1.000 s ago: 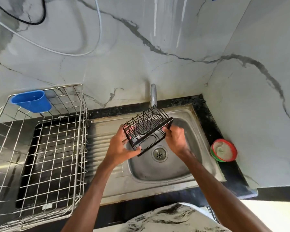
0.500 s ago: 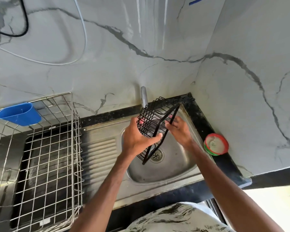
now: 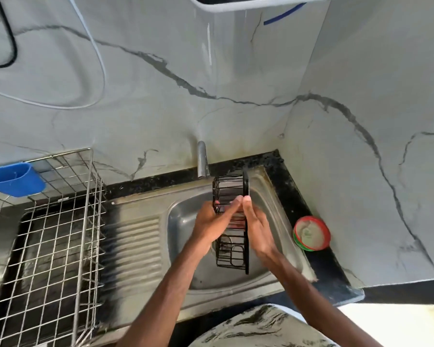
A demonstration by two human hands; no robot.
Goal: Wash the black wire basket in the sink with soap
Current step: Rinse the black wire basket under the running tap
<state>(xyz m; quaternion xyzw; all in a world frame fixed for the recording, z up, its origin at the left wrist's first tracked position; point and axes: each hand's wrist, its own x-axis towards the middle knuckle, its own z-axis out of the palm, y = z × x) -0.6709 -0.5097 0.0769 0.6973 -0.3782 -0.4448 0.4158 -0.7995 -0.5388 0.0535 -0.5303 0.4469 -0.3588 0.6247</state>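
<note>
The black wire basket [image 3: 232, 254] stands on edge over the sink [image 3: 181, 221], long axis toward the sink's back rim. The left hand [image 3: 211, 221] fingers curl round it; the right hand [image 3: 257, 226] fingers press flat, held together.

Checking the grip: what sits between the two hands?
Head view: the black wire basket, on edge over the sink, between the left hand and the right hand.

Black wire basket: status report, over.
Left hand grips the black wire basket, on edge over the sink. Right hand flat against its solid side. Nothing in the way; red-rimmed tub untouched on the counter.
</note>
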